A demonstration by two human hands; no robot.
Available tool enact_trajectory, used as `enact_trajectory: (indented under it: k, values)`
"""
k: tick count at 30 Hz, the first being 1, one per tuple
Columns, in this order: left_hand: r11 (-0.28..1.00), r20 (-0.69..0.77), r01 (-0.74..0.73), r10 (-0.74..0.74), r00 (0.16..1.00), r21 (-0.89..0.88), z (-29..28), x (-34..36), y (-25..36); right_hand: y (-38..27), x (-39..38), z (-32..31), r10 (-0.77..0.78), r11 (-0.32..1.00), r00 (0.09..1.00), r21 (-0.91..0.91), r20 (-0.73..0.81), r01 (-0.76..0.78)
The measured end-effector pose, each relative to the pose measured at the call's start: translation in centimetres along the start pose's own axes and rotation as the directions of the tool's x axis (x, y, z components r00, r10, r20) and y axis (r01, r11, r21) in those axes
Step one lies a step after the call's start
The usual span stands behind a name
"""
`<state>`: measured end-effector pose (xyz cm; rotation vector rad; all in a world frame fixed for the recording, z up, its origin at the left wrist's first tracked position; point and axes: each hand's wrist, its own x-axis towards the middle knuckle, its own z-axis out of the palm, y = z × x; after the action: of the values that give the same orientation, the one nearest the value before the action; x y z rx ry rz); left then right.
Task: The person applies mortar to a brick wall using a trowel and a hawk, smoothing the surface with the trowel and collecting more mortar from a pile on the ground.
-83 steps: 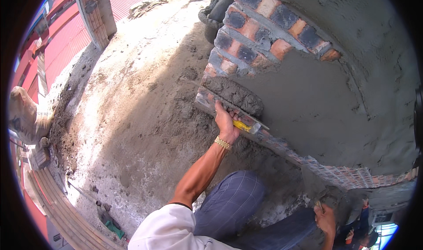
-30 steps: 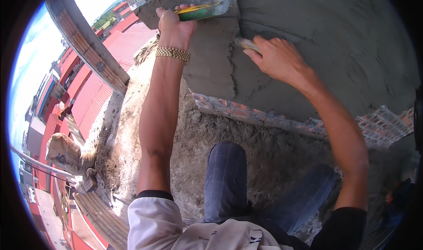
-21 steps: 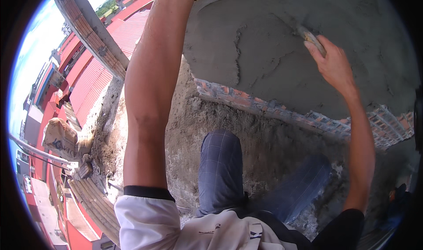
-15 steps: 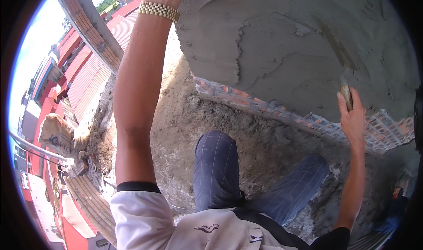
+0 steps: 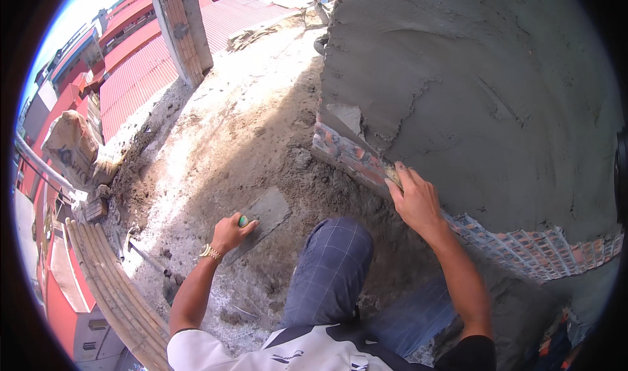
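Observation:
My left hand (image 5: 230,233) is closed on the green handle of a flat, mortar-coated hawk or float (image 5: 265,217), low over the rough ground beside my knee. My right hand (image 5: 413,195) grips the pale handle of a trowel (image 5: 394,175) at the lower left edge of the wet grey plaster (image 5: 471,103). The trowel's blade is hard to tell from the mortar there. Bare brickwork (image 5: 549,253) shows along the wall's bottom; my bent knee (image 5: 330,260) sits below it.
A brick-and-concrete column (image 5: 180,31) stands at upper left, with red roofs (image 5: 131,96) beyond the edge. A torn sack (image 5: 72,148), bamboo poles (image 5: 104,286) and metal tubes (image 5: 147,260) lie left. Someone's dark-clothed body (image 5: 549,345) shows faintly at bottom right.
My left hand has come down from high on the wall to near the ground with its tool. My right hand has moved left to the plaster's edge. The view has shifted too.

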<state>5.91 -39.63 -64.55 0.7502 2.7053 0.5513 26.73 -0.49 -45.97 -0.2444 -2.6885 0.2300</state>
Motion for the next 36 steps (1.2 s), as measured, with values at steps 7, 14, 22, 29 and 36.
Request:
enact_trajectory:
  k: [7, 14, 22, 29, 36]
  values:
    - [0.649, -0.214, 0.755, -0.728, 0.652, 0.095, 10.4, -20.9, -25.0, -3.4, 14.2, -7.3, -0.041, 0.839, 0.932, -0.494, 0.360, 0.227]
    - [0.568, -0.301, 0.806, -0.749, 0.590, 0.166, 10.4, -21.6, -27.9, -8.6, 26.9, -13.8, 0.168, 0.789, 0.898, -0.602, 0.407, 0.125]
    - [0.598, -0.235, 0.785, -0.749, 0.619, 0.164, 10.5, -20.7, -27.4, -13.3, 33.0, -21.2, 0.436, 0.701, 0.842, -0.706, 0.318, -0.096]
    - [0.608, -0.212, 0.775, -0.746, 0.632, 0.173, 12.1, -19.4, -27.7, -14.3, 33.1, -29.5, 0.394, 0.698, 0.895, -0.702, 0.211, -0.142]
    - [0.572, -0.230, 0.799, -0.765, 0.602, 0.186, 13.0, -21.5, -29.8, -15.9, 26.7, -27.5, -0.036, 0.779, 0.999, -0.625, 0.032, 0.048]
